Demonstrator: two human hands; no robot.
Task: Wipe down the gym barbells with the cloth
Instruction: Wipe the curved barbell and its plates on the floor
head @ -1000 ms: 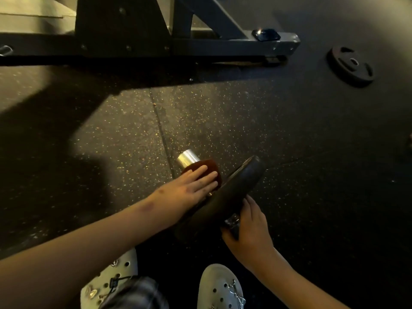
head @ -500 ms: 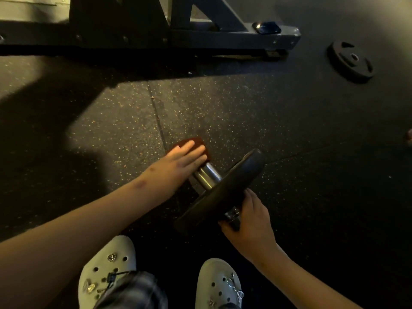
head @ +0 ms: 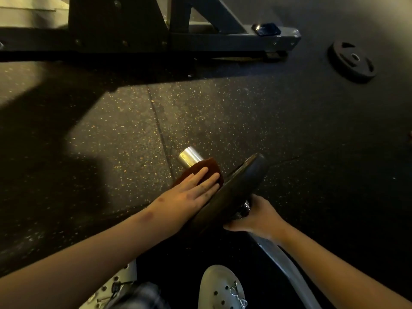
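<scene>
Nearest the camera: two white perforated clogs (head: 220, 286) at the bottom edge.

Just beyond, right of centre, the grey steel barbell (head: 287, 264) runs from near right toward the middle. The right hand (head: 256, 216) wraps it at the collar, fingers curled round the shaft. It touches the near face of the round black weight plate (head: 236, 188), which stands on edge, tilted.

On the plate's far side, the left hand (head: 191, 188) lies flat, fingers straight and together. It presses a rust-brown cloth (head: 200, 169) onto the chrome sleeve end (head: 189, 157). The sleeve's tip shows bare past the cloth, over the speckled black rubber floor (head: 267, 130).

My reading of progress: early. The sleeve at this end is being wiped. I cannot tell from the shine which parts are already clean. I count the shaft, the plate faces and the other end (out of view) as left.

Far: a dark steel rack base (head: 223, 39). Far right, a loose black weight plate (head: 352, 61) lies flat, well apart.
</scene>
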